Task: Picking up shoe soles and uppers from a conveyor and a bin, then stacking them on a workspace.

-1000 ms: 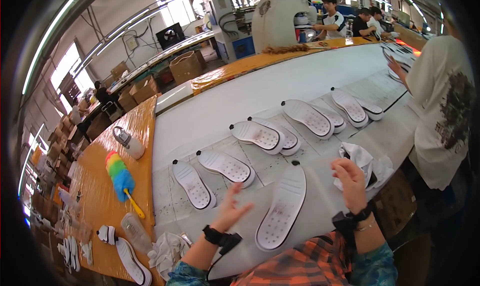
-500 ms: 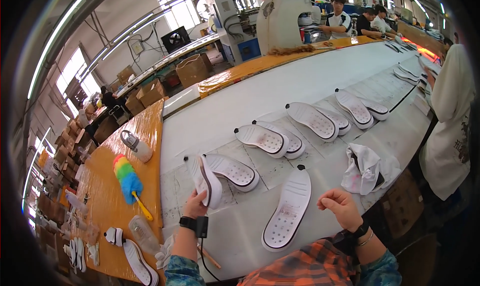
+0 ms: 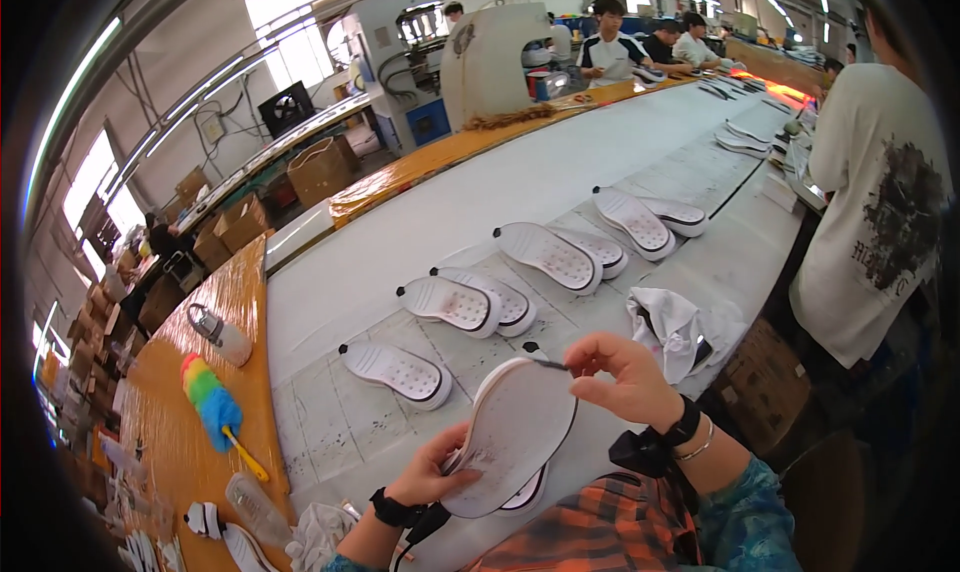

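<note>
**One sole in the hands, more waiting on the table**

The person is holding a white shoe sole [image 3: 515, 432] up off the white table [image 3: 480, 192], close to the chest. The left hand [image 3: 432, 469] is cupping it from below, with the fingers curled around its lower edge. The right hand [image 3: 622, 377] is pinching the top edge of the sole between the thumb and first finger, while the other fingers are curling in.

Another sole [image 3: 520, 494] is lying right under the held one, mostly hidden. It looks like the work is partly along: one sole is being handled now, and the rest are still lying untouched.

Counting the soles in the row nearby: one single sole [image 3: 397, 370] is lying alone. Then three pairs are sitting in a line, each with one sole overlapping the other: the first pair [image 3: 470, 304], the second pair [image 3: 560, 254], and the third pair [image 3: 648, 217]. More soles are lying far down the table, too small to count.

A crumpled white cloth [image 3: 675, 327] is lying beside the right hand. One rainbow duster [image 3: 215, 412] is resting on the orange bench [image 3: 165, 442].
</note>
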The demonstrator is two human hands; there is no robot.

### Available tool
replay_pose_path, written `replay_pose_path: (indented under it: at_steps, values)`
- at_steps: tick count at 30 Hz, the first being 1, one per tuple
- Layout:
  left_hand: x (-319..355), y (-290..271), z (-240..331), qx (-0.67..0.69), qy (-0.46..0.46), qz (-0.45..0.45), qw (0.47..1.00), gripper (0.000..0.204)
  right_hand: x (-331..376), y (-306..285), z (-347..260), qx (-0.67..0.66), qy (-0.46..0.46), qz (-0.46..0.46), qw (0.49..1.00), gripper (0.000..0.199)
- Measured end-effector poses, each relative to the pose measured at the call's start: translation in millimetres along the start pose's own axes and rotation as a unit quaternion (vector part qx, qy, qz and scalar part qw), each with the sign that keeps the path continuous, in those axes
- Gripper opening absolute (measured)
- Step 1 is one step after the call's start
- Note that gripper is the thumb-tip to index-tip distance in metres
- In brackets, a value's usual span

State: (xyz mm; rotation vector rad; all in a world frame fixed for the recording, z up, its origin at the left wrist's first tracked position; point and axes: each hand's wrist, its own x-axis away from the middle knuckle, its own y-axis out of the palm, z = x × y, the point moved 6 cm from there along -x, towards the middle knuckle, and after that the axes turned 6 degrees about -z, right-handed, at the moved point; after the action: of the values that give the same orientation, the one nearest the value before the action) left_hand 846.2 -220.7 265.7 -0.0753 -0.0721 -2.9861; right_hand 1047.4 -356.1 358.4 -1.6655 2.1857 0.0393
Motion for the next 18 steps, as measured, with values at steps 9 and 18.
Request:
replay_pose_path:
  at_steps: [9,18]
  values:
    - [-0.8,10.5,2.8,-0.16,0.015,-0.044,0.986,0.056,2.2,17.9,21.8,-0.337,0.056,0.047,0.938,0.017]
    - [-24.7,14.8,20.5,0.186,0.097,0.102,0.972,0.071,29.3,70.9,71.5,-0.316,0.114,-0.012,0.942,0.045]
